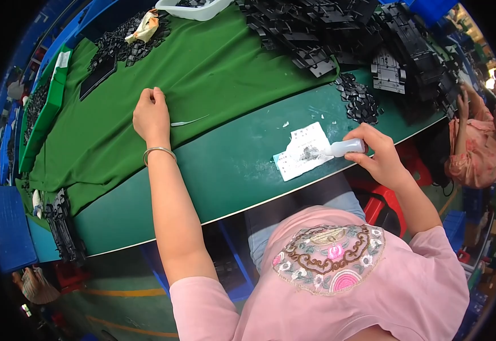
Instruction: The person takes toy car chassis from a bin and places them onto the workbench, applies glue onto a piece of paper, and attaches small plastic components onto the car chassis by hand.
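My right hand (378, 156) grips a small translucent squeeze bottle (347, 148), tilted onto its side with the tip pointing left. Its tip is at the right edge of a torn white paper (303, 149) with a grey smudge, which lies on the green tabletop. My left hand (152, 115) is over the green cloth (214, 74), its fingers curled together. Whatever those fingers may hold is hidden. Beside that hand a thin pale strip (190, 121) lies on the cloth.
Black plastic parts (322, 34) are heaped at the far right, with small black pieces (357, 98) in front. A green tray (46, 119) stands at the left, a white tub (194, 10) at the back. A red stool (381, 207) is under the table's right side; a co-worker (478, 145) sits beyond.
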Demonstrator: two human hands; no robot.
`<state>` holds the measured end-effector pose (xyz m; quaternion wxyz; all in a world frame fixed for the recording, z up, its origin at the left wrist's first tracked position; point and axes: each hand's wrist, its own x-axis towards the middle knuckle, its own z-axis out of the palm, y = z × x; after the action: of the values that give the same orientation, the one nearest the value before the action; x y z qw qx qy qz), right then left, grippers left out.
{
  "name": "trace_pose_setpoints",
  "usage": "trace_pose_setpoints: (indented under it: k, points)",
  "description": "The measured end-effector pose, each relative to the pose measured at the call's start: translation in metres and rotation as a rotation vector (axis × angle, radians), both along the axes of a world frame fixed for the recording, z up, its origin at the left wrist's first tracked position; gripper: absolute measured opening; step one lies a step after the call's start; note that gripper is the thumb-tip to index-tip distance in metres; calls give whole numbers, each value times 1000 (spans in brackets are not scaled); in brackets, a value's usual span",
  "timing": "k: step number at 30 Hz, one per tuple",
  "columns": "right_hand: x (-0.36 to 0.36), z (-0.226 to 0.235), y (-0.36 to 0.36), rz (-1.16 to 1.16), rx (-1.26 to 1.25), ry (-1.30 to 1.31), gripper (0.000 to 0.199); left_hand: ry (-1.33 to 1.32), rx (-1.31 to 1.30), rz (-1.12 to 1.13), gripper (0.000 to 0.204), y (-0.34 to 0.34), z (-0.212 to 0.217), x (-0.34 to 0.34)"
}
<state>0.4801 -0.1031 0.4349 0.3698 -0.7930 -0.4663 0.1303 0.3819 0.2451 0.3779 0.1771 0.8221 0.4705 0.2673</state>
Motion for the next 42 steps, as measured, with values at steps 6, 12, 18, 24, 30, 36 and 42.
trace_pose_setpoints:
  k: [6, 12, 18, 24, 30, 36, 42]
  points:
    - [1, 1, 2, -4, 2, -26, 24, -12, -32, 2, 27, 2, -1, 1]
    - [-3, -1, 4, 14, -13, -8, 22, -8, -24, 11, 28, 1, 0, 2]
    - [2, 2, -1, -60, -45, 7, 23, -27, -32, -2, 27, 2, 0, -1]
    - [7, -27, -5, -289, 195, 707, 20, -88, -10, -22, 26, 8, -20, 1]
    - [15, -22, 8, -284, 525, 1510, 25, -89, 18, -13, 24, 5, -5, -1]
    - [21, -31, 55, -99, 565, 1786, 27, -129, 30, -14, 24, 0, -5, 0]
    - [37, -28, 119, 60, 517, 1685, 23, -144, 26, -15, 23, 1, -5, -1]
